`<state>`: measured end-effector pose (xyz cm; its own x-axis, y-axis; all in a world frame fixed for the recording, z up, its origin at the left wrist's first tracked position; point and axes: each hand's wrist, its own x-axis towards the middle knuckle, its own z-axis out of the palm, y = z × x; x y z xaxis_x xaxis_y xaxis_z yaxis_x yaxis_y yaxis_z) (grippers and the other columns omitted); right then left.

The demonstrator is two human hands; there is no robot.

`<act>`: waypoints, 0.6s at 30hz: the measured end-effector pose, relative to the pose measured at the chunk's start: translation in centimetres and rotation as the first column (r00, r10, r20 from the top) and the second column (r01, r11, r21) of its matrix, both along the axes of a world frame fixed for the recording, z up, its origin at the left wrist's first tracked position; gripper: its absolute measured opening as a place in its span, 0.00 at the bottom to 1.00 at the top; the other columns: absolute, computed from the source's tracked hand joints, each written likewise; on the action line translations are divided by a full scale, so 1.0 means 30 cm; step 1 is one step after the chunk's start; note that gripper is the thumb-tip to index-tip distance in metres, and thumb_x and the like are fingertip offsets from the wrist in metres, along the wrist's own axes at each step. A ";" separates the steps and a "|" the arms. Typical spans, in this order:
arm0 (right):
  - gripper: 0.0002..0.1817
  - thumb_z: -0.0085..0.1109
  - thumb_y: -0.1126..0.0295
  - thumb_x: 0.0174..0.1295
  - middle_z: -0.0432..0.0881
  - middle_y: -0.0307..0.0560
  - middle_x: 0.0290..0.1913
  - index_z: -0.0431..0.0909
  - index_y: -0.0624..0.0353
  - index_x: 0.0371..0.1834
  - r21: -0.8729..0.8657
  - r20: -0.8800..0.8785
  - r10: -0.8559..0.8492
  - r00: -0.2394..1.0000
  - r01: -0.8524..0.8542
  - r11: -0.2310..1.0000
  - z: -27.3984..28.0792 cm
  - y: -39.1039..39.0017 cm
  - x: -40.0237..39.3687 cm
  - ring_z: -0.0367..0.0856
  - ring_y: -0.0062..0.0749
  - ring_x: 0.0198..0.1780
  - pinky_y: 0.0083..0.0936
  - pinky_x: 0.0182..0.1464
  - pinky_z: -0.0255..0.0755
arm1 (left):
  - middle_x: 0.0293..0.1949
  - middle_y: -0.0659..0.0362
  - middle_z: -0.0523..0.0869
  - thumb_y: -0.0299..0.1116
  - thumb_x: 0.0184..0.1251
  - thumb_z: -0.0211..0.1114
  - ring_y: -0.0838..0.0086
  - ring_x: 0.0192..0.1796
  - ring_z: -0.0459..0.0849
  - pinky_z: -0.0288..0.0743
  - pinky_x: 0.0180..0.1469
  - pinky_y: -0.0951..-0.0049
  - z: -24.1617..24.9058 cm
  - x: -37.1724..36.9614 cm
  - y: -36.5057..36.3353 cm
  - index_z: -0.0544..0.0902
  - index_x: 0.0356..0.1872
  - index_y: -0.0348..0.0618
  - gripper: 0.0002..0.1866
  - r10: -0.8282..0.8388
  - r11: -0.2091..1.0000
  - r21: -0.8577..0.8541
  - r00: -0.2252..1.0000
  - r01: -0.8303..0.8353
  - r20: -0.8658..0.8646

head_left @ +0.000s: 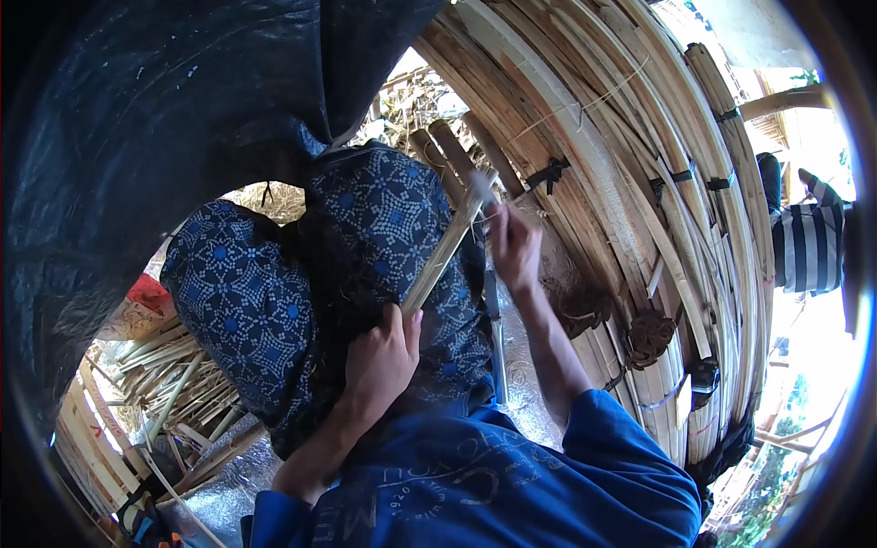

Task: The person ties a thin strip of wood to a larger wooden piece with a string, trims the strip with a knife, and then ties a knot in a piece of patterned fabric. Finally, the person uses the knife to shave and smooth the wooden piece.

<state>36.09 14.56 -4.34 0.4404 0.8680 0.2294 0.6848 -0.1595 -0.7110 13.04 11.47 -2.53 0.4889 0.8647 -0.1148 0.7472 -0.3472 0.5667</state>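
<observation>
My left hand (pixel 382 358) is closed around the lower end of a split bamboo strip (pixel 437 262), which slants up and to the right across my patterned lap. Close to the strip's upper end is my right hand (pixel 516 245), its fingers closed. From that hand a greyish, blade-like tool (pixel 481 185) extends to the strip; motion blurs it, and its handle is hidden in the fingers. Dark blue patterned cloth (pixel 384 215) covers my legs under the strip.
Long wooden slats (pixel 585 119), tied with black bands, curve along the right side. Cut sticks (pixel 169 384) lie in a heap at lower left. A dark plastic sheet (pixel 155 110) hangs at upper left. Someone in a striped garment (pixel 810 247) is at far right.
</observation>
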 end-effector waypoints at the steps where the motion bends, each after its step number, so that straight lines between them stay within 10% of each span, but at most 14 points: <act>1: 0.22 0.47 0.59 0.72 0.66 0.50 0.12 0.74 0.65 0.24 -0.016 0.016 -0.062 0.998 0.062 0.998 -0.001 0.020 0.027 0.62 0.23 0.13 0.27 0.17 0.58 | 0.12 0.52 0.78 0.44 0.74 0.48 0.58 0.16 0.81 0.75 0.16 0.65 0.001 0.001 0.001 0.70 0.28 0.43 0.18 -0.002 1.000 0.007 1.000 0.002 -0.010; 3: 0.23 0.48 0.59 0.72 0.66 0.50 0.12 0.73 0.66 0.23 -0.012 -0.134 -0.014 0.991 0.013 1.000 0.006 0.008 -0.006 0.59 0.21 0.15 0.28 0.18 0.59 | 0.12 0.52 0.78 0.44 0.74 0.48 0.59 0.15 0.81 0.75 0.16 0.65 0.003 -0.003 -0.008 0.70 0.27 0.43 0.18 -0.007 1.000 0.012 1.000 0.007 -0.020; 7: 0.22 0.45 0.60 0.73 0.69 0.38 0.13 0.77 0.61 0.22 0.118 0.156 0.148 0.977 -0.167 0.979 -0.051 -0.002 0.040 0.66 0.16 0.15 0.20 0.14 0.54 | 0.12 0.52 0.78 0.44 0.74 0.49 0.58 0.16 0.81 0.76 0.16 0.65 -0.001 0.003 0.001 0.70 0.28 0.43 0.17 0.006 0.999 0.050 1.000 -0.007 0.004; 15: 0.16 0.40 0.61 0.75 0.67 0.33 0.19 0.70 0.60 0.54 -0.073 -0.615 -0.159 0.772 0.145 0.987 0.157 -0.092 0.047 0.67 0.15 0.20 0.18 0.20 0.60 | 0.15 0.47 0.78 0.41 0.70 0.57 0.52 0.23 0.82 0.73 0.22 0.60 0.023 -0.022 0.034 0.72 0.24 0.40 0.17 0.108 0.976 -0.215 0.943 -0.041 0.314; 18: 0.17 0.39 0.62 0.74 0.68 0.35 0.19 0.65 0.59 0.59 -0.056 -0.496 -0.144 0.857 0.134 0.989 0.144 -0.159 -0.001 0.67 0.18 0.20 0.18 0.25 0.60 | 0.16 0.46 0.79 0.40 0.69 0.58 0.51 0.24 0.82 0.72 0.23 0.61 0.036 -0.024 0.037 0.73 0.23 0.39 0.17 0.103 0.969 -0.248 0.928 -0.011 0.359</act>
